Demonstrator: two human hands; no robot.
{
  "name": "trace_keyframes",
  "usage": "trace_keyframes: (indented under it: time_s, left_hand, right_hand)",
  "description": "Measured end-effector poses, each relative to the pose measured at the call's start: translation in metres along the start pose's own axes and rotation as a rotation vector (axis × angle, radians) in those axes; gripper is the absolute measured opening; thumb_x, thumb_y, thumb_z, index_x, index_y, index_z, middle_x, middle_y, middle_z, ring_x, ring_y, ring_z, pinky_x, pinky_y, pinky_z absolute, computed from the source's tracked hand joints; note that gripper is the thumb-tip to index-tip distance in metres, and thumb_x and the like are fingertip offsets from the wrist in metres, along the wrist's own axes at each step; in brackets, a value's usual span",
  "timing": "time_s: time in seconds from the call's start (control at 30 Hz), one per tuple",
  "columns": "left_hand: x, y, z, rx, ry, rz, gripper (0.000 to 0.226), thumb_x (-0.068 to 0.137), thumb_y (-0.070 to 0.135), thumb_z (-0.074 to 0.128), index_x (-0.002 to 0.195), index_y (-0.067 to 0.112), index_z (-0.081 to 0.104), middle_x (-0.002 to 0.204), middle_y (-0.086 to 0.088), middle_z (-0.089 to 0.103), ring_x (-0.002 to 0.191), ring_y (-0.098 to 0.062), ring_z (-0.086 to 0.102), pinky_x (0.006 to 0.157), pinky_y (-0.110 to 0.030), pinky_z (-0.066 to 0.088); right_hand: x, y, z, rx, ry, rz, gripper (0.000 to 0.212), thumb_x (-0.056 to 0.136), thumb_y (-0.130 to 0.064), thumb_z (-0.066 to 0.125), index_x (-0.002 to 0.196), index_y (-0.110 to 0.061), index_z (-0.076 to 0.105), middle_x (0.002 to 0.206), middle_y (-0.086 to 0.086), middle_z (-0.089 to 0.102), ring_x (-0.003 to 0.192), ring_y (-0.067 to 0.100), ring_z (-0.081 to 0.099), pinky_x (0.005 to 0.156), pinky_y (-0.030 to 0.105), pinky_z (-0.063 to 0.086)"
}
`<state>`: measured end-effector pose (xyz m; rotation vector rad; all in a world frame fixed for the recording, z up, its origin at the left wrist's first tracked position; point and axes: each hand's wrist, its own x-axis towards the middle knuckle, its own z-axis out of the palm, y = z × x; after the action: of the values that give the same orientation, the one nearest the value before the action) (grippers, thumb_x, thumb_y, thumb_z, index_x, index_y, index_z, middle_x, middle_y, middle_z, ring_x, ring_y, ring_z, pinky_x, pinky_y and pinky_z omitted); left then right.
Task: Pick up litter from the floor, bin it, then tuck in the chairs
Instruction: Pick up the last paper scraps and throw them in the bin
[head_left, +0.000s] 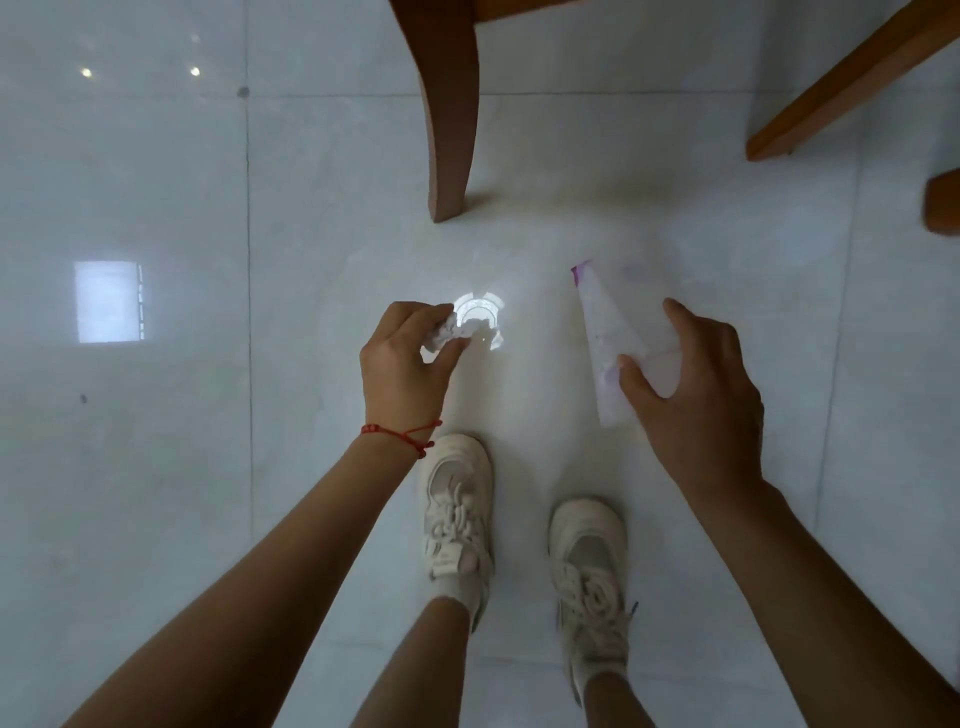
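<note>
Left hand (402, 358) pinches a crumpled white paper scrap (448, 330) between thumb and fingertips, just above the floor (156, 467); right hand (696, 395) closed on a flat white wrapper (618, 332) with a purple end, thumb on one long edge, fingers spread over the other side; whether the wrapper's far end touches the floor, cannot tell; both pieces look very light and soft, the scrap crushable, the wrapper thin, likely slick film that could slide out of a loose pinch; better to bunch it in the palm; glossy tile with a bright light reflection beside the scrap, so small white bits are hard to spot; wooden chair leg (449, 130) stands just beyond the left hand, more wooden legs (831, 88) at upper right; open floor to the left and behind; shoes (457, 509) close below the hands; bin not in view; judged: pick-up stage, binning and chairs yet to do.
</note>
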<state>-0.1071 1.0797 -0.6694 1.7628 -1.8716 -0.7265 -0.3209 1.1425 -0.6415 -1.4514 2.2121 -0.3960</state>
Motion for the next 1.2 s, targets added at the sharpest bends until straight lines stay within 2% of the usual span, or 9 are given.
trace_keyframes:
  time_s: [0.17,0.27,0.37,0.47,0.6,0.73,0.9,1.07,1.2]
  left_hand:
    - [-0.033,0.061,-0.069,0.035,-0.031,0.037,0.023,0.068,0.01,0.075,0.088,-0.001,0.07,0.079,-0.014,0.065,0.072,-0.009,0.049,0.068,0.001,0.035]
    - [-0.046,0.096,-0.113,0.049,-0.03,0.032,0.025,0.068,0.012,0.074,0.089,-0.002,0.07,0.079,-0.015,0.065,0.072,-0.009,0.05,0.069,0.0,0.035]
    - [-0.055,0.131,-0.157,0.062,0.0,0.034,0.025,0.07,0.014,0.074,0.089,-0.003,0.07,0.079,-0.016,0.065,0.072,-0.01,0.049,0.068,-0.006,0.038]
    - [-0.063,0.166,-0.201,0.083,0.034,0.065,0.026,0.073,0.018,0.071,0.089,-0.003,0.07,0.08,-0.016,0.065,0.072,-0.011,0.048,0.069,-0.013,0.039]
    - [-0.08,0.21,-0.255,0.091,0.098,0.06,0.024,0.069,0.01,0.073,0.088,-0.005,0.069,0.079,-0.017,0.064,0.074,-0.013,0.049,0.069,-0.014,0.039]
    - [-0.103,0.243,-0.304,0.087,0.157,0.038,0.025,0.068,0.01,0.072,0.087,-0.005,0.069,0.08,-0.017,0.064,0.075,-0.013,0.049,0.071,-0.013,0.039]
    - [-0.129,0.263,-0.363,0.088,0.238,-0.01,0.023,0.068,0.007,0.072,0.087,-0.005,0.069,0.079,-0.016,0.063,0.074,-0.013,0.048,0.069,-0.015,0.039]
    - [-0.146,0.26,-0.422,0.1,0.34,-0.057,0.022,0.067,0.005,0.072,0.086,-0.006,0.069,0.078,-0.017,0.063,0.075,-0.013,0.048,0.071,-0.013,0.037]
    - [-0.152,0.24,-0.463,0.141,0.364,-0.099,0.028,0.061,-0.002,0.082,0.086,-0.006,0.069,0.078,-0.018,0.064,0.07,-0.025,0.058,0.068,-0.017,0.041]
  right_hand:
    - [-0.028,-0.035,-0.07,0.0,0.015,-0.047,0.057,0.083,-0.03,0.064,0.133,-0.011,0.043,0.123,0.017,0.05,0.101,0.032,0.056,0.072,0.032,0.043]
    - [-0.047,-0.061,-0.117,0.005,0.02,-0.083,0.056,0.082,-0.029,0.065,0.131,-0.009,0.045,0.12,0.019,0.052,0.099,0.034,0.058,0.071,0.038,0.049]
    - [-0.065,-0.087,-0.164,0.01,0.017,-0.115,0.057,0.081,-0.029,0.067,0.129,-0.007,0.046,0.119,0.02,0.053,0.098,0.035,0.059,0.07,0.043,0.053]
    - [-0.086,-0.113,-0.21,0.009,0.02,-0.143,0.057,0.081,-0.029,0.067,0.128,-0.007,0.047,0.117,0.02,0.055,0.095,0.034,0.06,0.069,0.039,0.053]
    - [-0.118,-0.147,-0.263,0.004,-0.004,-0.188,0.056,0.079,-0.028,0.069,0.127,-0.007,0.048,0.113,0.018,0.056,0.09,0.032,0.062,0.065,0.037,0.054]
    - [-0.145,-0.181,-0.306,0.032,-0.031,-0.227,0.057,0.081,-0.032,0.067,0.129,-0.012,0.045,0.117,0.015,0.055,0.094,0.031,0.06,0.067,0.038,0.054]
    - [-0.158,-0.229,-0.348,0.032,-0.033,-0.324,0.057,0.08,-0.041,0.059,0.127,-0.01,0.048,0.116,0.016,0.057,0.09,0.03,0.062,0.067,0.04,0.058]
    - [-0.17,-0.285,-0.369,-0.03,-0.008,-0.432,0.057,0.078,-0.043,0.064,0.123,-0.009,0.053,0.111,0.017,0.061,0.086,0.029,0.064,0.067,0.034,0.054]
    - [-0.178,-0.33,-0.368,-0.09,-0.016,-0.495,0.058,0.077,-0.041,0.068,0.122,-0.009,0.054,0.108,0.018,0.062,0.082,0.03,0.065,0.065,0.033,0.054]
